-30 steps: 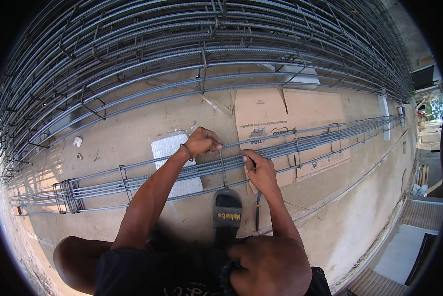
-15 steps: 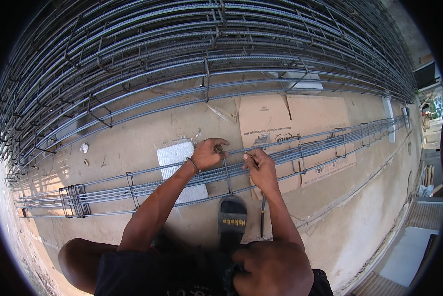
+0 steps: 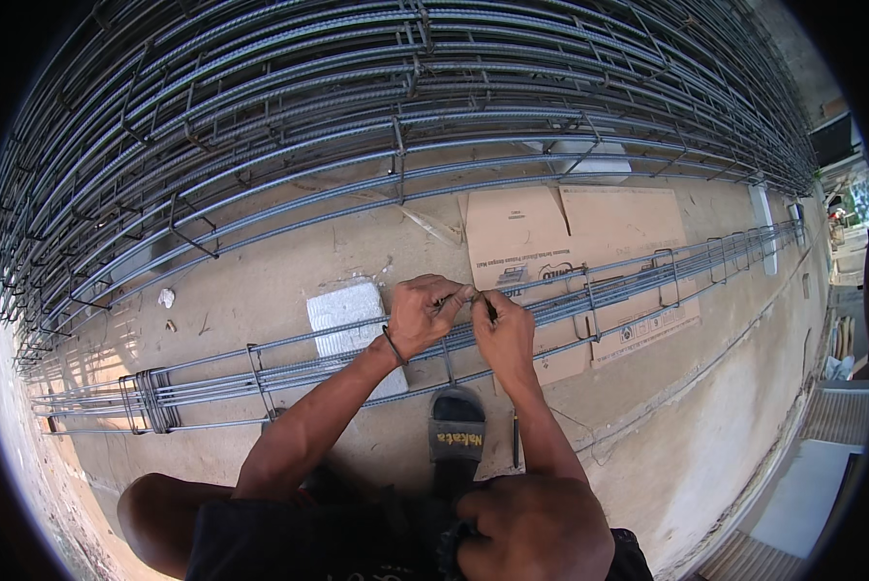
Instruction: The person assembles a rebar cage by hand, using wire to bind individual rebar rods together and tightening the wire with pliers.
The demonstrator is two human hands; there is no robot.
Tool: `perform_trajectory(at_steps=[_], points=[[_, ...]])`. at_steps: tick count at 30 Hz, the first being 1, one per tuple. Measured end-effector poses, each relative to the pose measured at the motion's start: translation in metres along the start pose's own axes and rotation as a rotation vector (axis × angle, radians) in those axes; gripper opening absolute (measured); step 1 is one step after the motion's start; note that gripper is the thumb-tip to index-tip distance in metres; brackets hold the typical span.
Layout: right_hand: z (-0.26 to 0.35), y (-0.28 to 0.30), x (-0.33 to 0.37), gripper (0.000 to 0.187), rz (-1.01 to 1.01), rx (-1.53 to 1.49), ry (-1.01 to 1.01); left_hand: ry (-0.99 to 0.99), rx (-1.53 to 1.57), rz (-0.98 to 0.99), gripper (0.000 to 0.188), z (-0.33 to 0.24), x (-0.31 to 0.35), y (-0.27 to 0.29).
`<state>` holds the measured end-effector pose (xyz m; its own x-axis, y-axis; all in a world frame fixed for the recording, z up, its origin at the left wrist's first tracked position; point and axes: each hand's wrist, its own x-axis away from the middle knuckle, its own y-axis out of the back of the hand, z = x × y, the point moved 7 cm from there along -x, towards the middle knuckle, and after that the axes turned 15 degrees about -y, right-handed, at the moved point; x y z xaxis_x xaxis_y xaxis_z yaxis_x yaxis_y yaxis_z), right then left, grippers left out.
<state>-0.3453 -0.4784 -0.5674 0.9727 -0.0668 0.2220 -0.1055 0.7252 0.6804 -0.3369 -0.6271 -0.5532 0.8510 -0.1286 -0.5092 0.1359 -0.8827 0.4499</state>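
A long cage of ribbed steel bars (image 3: 638, 288) runs across in front of me. Over its far bar, both hands are brought together, fingertips nearly touching. Fingers of my left hand (image 3: 423, 312) are pinched, and so are those of my right hand (image 3: 502, 339). Something small and dark shows at the right fingertips, too small to name. A square steel stirrup (image 3: 447, 360) stands across the bars just below the hands. Beside my right forearm is a thin dark rod (image 3: 516, 441); its upper end is hidden by the arm.
Stacked rebar cages (image 3: 289, 107) fill the far side. Flattened cardboard (image 3: 521, 218) lies under the bars at right, and a white foam block (image 3: 342, 308) at left. Several bunched stirrups (image 3: 153, 399) sit at the cage's left end. My sandalled foot (image 3: 456, 412) is by the near bar.
My hands have closed the gap between them and now meet above the far bar. The left has shifted slightly right, its fingers curling in; the right has moved a little left.
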Motion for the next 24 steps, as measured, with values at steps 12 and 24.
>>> perform_trajectory(at_steps=[12,24], points=[[-0.015,0.019,0.037,0.014,0.070,0.156,0.101,0.278,0.024,0.169,0.021,0.043,0.016,-0.001],[0.001,0.033,0.010,0.013,0.144,0.844,0.304,0.154,-0.078,0.226,0.034,0.061,0.024,0.004]])
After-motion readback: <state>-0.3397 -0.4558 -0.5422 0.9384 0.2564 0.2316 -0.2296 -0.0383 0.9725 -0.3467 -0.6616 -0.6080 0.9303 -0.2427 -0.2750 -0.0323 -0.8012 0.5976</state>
